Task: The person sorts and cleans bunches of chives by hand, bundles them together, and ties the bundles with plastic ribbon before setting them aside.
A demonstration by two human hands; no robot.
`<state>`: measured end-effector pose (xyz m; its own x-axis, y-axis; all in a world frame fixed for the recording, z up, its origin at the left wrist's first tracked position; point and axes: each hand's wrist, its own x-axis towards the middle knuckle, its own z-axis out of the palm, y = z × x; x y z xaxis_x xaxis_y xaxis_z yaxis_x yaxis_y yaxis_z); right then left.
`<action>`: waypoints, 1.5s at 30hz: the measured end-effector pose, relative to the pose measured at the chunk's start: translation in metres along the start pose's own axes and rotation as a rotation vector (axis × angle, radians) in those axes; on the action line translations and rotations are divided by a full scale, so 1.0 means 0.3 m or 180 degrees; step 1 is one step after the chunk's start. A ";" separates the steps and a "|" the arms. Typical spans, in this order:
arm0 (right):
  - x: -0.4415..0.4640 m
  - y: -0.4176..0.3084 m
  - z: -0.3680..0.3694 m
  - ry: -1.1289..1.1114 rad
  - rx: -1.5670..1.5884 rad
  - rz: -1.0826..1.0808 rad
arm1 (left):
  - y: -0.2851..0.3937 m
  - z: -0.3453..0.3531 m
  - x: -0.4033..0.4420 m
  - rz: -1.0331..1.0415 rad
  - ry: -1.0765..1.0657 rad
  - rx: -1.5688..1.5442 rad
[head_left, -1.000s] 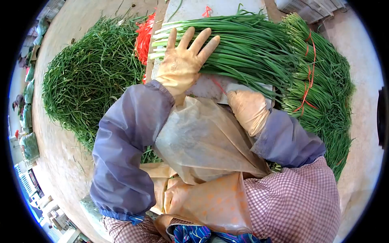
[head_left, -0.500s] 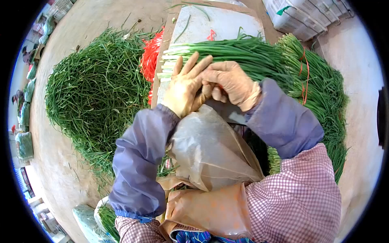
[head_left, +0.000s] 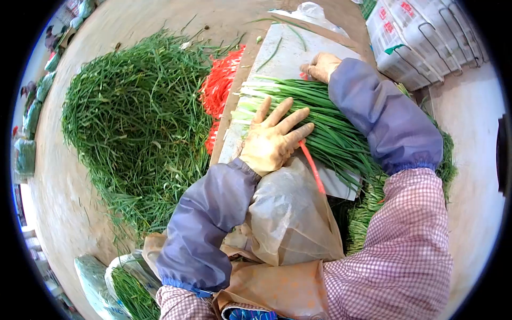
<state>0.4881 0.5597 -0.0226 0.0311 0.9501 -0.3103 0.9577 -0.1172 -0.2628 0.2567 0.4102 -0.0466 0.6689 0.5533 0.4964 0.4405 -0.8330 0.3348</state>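
Observation:
A loose bundle of garlic chives (head_left: 314,101), with pale stem ends to the left, lies across a light board (head_left: 288,50). My left hand (head_left: 272,138), in a tan glove, rests on the near side of the stems with its fingers spread. A red plastic tie (head_left: 313,169) emerges beside its thumb and hangs toward me over a translucent plastic apron (head_left: 290,213). At the far side of the bundle is my gloved right hand (head_left: 321,67). Its fingers are pinched at a small red end of the tie, mostly hidden by them.
Left of the board hang many red ties (head_left: 221,85). A large heap of loose green leaves (head_left: 133,122) covers the floor beyond them. Stacked white crates (head_left: 413,42) stand at the back right. More chives (head_left: 365,218) lie to the right, partly behind my right arm.
My hands have come apart. The left now lies spread on the stems, and the right has reached over to the far side. The near tie end has come into view.

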 end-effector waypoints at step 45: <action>-0.406 -0.095 0.166 0.0043 0.3316 -0.0916 | 0.078 -0.066 0.027 -0.0934 0.0774 -0.0906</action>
<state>0.4426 0.4328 -0.0228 -0.1469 0.9836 -0.1042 0.2156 -0.0710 -0.9739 0.2606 0.3954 -0.0189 0.3662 0.7785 0.5097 0.3855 -0.6255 0.6784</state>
